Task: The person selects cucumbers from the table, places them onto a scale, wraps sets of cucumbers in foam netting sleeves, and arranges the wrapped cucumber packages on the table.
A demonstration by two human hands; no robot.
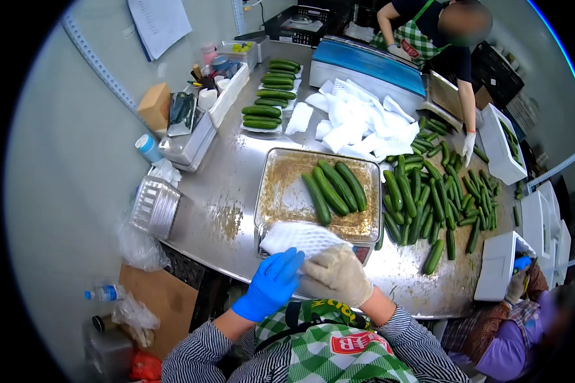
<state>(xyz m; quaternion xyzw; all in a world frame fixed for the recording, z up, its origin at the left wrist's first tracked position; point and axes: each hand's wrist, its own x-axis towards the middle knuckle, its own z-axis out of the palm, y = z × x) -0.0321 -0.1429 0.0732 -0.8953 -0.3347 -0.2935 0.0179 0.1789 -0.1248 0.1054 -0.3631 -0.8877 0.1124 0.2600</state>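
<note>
A white foam net sheet, slightly blurred, is between my two hands over the near edge of the scale tray. My left hand, in a blue glove, grips its near left side with the fingers together. On its right side my right hand, in a beige work glove, is closed, its fingertips partly hidden. Just beyond the sheet, several green cucumbers lie side by side on the worn metal scale tray. Neither hand touches them.
Loose cucumbers cover the table's right side. White foam nets are heaped behind the tray, beside packed cucumbers in rows. A co-worker's gloved hand reaches into the pile. Another person is at a white foam box.
</note>
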